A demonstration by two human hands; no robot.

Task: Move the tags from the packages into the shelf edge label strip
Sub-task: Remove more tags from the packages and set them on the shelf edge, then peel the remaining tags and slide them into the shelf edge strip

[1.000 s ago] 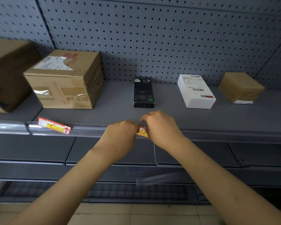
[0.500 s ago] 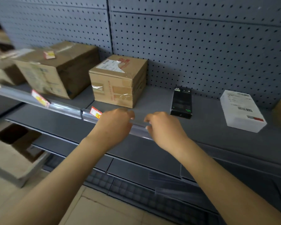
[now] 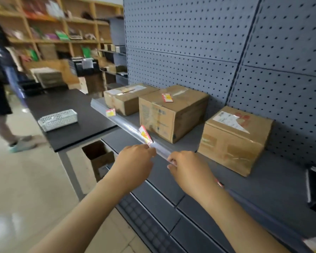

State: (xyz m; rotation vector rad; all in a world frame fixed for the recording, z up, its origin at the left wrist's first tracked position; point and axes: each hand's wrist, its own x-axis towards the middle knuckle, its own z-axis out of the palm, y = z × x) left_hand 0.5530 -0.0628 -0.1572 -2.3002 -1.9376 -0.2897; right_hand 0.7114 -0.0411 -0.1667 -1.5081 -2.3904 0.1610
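Glossy clear plastic label strip (image 3: 133, 129), matt brown cardboard boxes (image 3: 171, 110), perforated grey metal backboard (image 3: 190, 42).

Print on tags (image 3: 145, 134), box labels (image 3: 230, 120): blurred, unreadable

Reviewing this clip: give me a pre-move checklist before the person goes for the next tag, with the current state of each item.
1. Left hand free of a tag: cannot tell, fingers curled at the label strip.
2. Right hand free: cannot tell, fingertips on the strip.
3. Tag still on middle cardboard box: ok, waiting.
4. Tag in strip seated: not ok, tilted.
5. Far tag in strip: ok.
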